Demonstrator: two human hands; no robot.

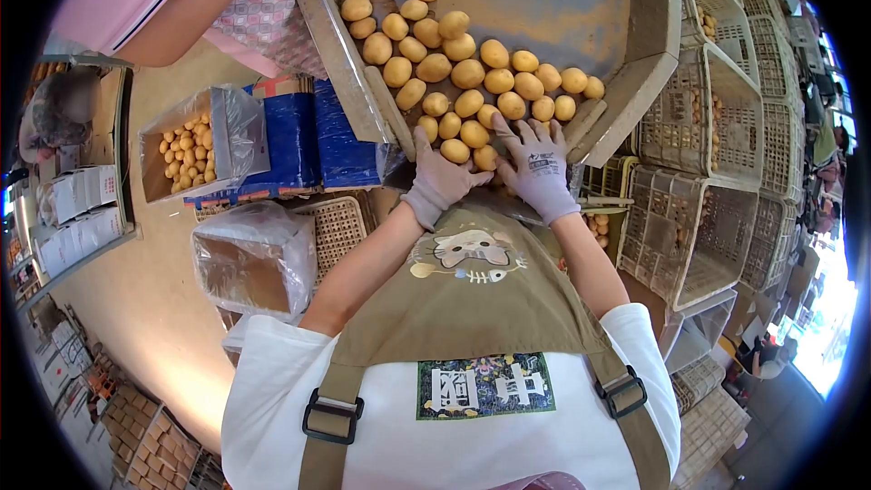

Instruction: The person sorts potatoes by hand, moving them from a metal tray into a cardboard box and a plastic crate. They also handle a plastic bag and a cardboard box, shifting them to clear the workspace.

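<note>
- Head camera, far left: a cardboard box [156, 183] lined with clear crinkly plastic holds a heap of small yellow fruit; a second plastic-lined box [254, 259] sits just below it.
- Top left, another person's bare arm [186, 4] crosses the corner.
- Left hand [442, 177], in a grey knit glove, has its fingers curved together against the lowest fruit at the tray's narrow mouth; I cannot tell whether it grips one.
- Fruit [467, 73]: smooth, oval, yellow, roughly three dozen, lying loose and funnelled toward both hands.
- Tray [544, 0]: a dull grey metal floor with raised wooden sides.
- Right hand [537, 163], also in a grey glove, lies palm down with fingers fanned wide and released, the tips resting on the fruit.
- Right: at least six pale slatted plastic baskets [699, 109], stacked and tipped on their sides.
</note>
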